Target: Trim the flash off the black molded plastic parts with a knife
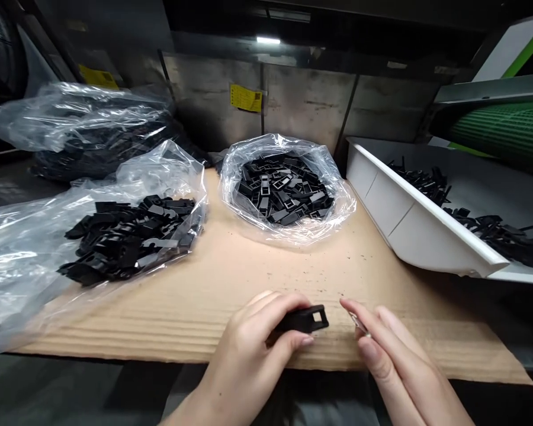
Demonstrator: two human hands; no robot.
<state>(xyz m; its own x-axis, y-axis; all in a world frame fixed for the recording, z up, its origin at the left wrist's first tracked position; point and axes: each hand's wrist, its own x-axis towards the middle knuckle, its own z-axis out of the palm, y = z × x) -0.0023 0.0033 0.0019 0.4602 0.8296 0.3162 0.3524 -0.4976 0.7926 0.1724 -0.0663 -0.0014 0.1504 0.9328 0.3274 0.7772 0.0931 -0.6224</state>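
Observation:
My left hand (262,337) is closed around a black plastic part (302,320), whose end with a square opening points right. To the right of it, a little apart, my right hand (391,349) pinches a small thin metal blade or tool (357,323) between thumb and forefinger; its exact kind I cannot make out. Both hands are over the front edge of the cardboard sheet (222,272). Straight ahead lies an open clear plastic bag (342,204) full of black plastic parts (288,189) with rectangular openings.
Another clear bag (22,236) on the left holds black pieces (133,236). Behind it sits a larger filled bag (106,130). At right stands a white bin (408,219) with piles of black parts (501,234), below a green roller (501,127). Metal panels (302,100) close off the back.

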